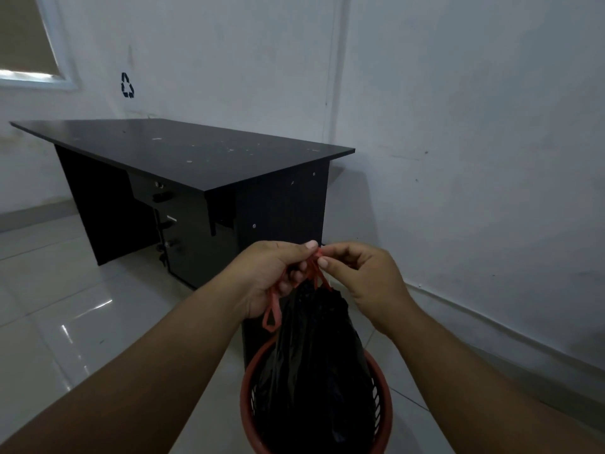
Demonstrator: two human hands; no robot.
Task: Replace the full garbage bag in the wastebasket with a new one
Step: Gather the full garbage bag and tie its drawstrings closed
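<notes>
black desk (183, 155) | white walls (458, 126) | glossy tiled floor (65, 306) | window (29, 44)

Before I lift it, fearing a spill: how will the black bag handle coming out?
Probably floppy: the black bag sags in soft folds under the red drawstring. Likely not heavy, as pinching fingers raise its neck. The wastebasket might lift along; the bag fills it.

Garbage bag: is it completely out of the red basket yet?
No: the garbage bag hangs from its drawstring with its lower part inside the wastebasket.
</notes>
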